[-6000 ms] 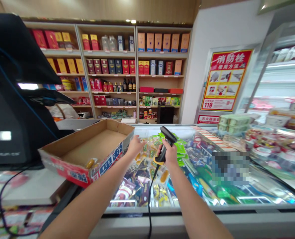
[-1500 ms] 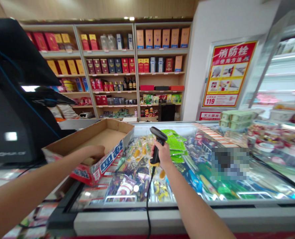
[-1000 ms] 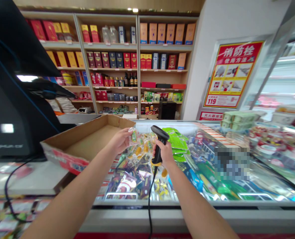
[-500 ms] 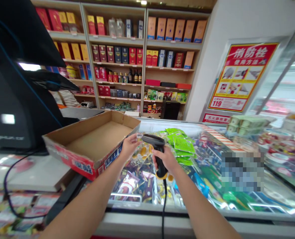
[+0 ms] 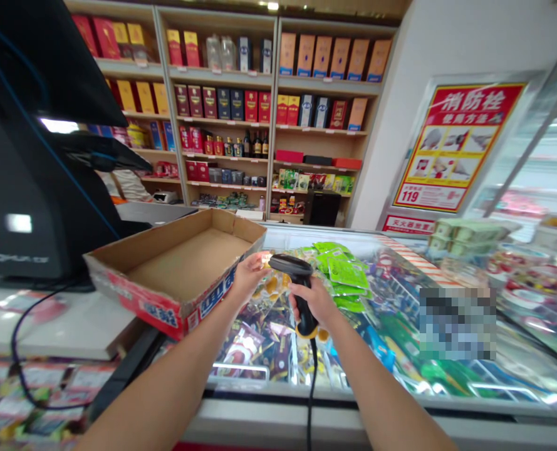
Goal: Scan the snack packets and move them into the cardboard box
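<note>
My right hand (image 5: pixel 313 300) is wrapped round the grip of a black barcode scanner (image 5: pixel 294 269) with a yellow-trimmed base. Its head points left, towards my left hand (image 5: pixel 250 275), and its cable (image 5: pixel 312 388) runs down past the counter edge. The fingers of my left hand are pinched together just in front of the scanner head; a small bright thing at the fingertips is too unclear to name. Clear packs with yellow contents (image 5: pixel 272 285) lie on the glass behind the scanner. Green packets (image 5: pixel 346 272) are heaped just right of them.
A shallow cardboard tray box (image 5: pixel 165 300) sits left of my left hand, beside a black checkout terminal (image 5: pixel 38 207). Beneath the hands is a glass-topped freezer (image 5: pixel 376 376) full of packaged goods. Egg cartons (image 5: pixel 468 235) stand at the right; stocked shelves (image 5: pixel 222 75) line the back.
A bright glow now shows at my left fingertips, in front of the scanner head. Both hands and the scanner have barely shifted, and the view has moved slightly.
</note>
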A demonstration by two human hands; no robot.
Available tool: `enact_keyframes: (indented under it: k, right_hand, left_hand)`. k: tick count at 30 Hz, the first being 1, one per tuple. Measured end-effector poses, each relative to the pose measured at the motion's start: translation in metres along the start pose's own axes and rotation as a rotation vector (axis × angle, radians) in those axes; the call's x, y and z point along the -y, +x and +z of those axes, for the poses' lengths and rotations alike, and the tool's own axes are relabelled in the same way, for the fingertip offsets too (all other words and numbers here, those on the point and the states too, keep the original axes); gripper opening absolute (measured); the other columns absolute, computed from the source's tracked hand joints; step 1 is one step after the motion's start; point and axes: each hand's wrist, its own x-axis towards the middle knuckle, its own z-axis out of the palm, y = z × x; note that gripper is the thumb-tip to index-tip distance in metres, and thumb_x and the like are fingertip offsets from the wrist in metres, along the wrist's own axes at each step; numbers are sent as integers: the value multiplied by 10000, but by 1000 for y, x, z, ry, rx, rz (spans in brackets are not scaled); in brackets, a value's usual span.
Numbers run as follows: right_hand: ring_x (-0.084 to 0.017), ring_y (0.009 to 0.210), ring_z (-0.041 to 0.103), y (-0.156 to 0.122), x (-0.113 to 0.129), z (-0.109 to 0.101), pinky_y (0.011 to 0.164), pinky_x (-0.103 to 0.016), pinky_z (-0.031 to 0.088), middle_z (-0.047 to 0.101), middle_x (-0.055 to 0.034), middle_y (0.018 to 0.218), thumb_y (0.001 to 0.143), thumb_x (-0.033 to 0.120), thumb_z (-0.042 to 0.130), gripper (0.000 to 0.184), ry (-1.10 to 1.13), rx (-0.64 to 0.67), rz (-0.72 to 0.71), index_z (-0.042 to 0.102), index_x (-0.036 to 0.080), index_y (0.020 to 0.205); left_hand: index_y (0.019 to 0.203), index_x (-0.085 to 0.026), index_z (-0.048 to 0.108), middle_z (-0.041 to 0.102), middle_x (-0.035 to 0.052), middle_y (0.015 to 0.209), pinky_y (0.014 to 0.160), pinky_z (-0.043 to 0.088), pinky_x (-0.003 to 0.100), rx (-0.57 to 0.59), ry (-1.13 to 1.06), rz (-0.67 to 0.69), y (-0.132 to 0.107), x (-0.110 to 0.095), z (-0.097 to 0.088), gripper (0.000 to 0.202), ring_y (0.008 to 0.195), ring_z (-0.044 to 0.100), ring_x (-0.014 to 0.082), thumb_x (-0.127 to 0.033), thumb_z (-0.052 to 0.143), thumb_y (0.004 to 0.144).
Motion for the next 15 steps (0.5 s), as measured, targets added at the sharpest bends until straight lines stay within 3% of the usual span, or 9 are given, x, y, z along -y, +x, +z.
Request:
enact_keyframes:
  k: [9,15]
  right_hand:
    - [-123,296,485,-1,-1,1,302,-237,406,556,19,429,627,402,721,287,50,-29,-28,543,179,598]
    - [-114,322,483,3,7,-4,312,-238,422,566,34,455,609,413,739,305,234,-243,-83,556,179,682]
  left_hand:
    - [971,-135,707,747,73,865,778,539,298,-1,9,4,0,-2,1,581,816,693,210,-216,873,419]
    - [907,-144,675,728,69,910,785,538,307,-60,43,20,3,5,-1,462,832,675,200,-276,835,494]
